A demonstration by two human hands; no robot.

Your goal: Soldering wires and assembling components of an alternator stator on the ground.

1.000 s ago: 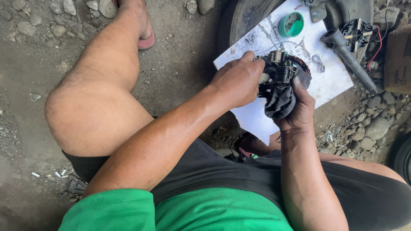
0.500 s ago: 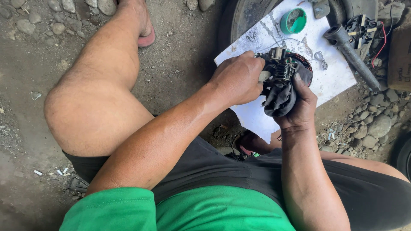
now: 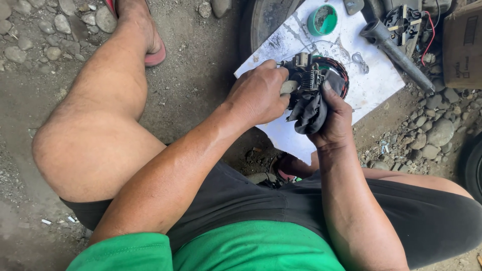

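I squat on gravel and look down at both arms. My left hand [image 3: 261, 95] grips the near side of a black finned electrical part [image 3: 311, 75] with copper windings showing at its right edge. My right hand [image 3: 334, 118] holds a dark rag [image 3: 307, 113] bunched against the underside of that part, thumb pressed on top. Both hands hover above a white sheet [image 3: 371, 85] spread on the ground.
On the sheet lie a green round lid [image 3: 323, 20] and a small wire clip [image 3: 359, 58]. A grey metal tube [image 3: 396, 52] and a wired black assembly [image 3: 404, 22] sit at the upper right, a cardboard box [image 3: 462, 45] beyond. A tyre rim [image 3: 263, 20] lies behind the sheet.
The hands have hardly moved on the part. The view has shifted slightly, so the sheet and tools sit a little lower and left in the picture.
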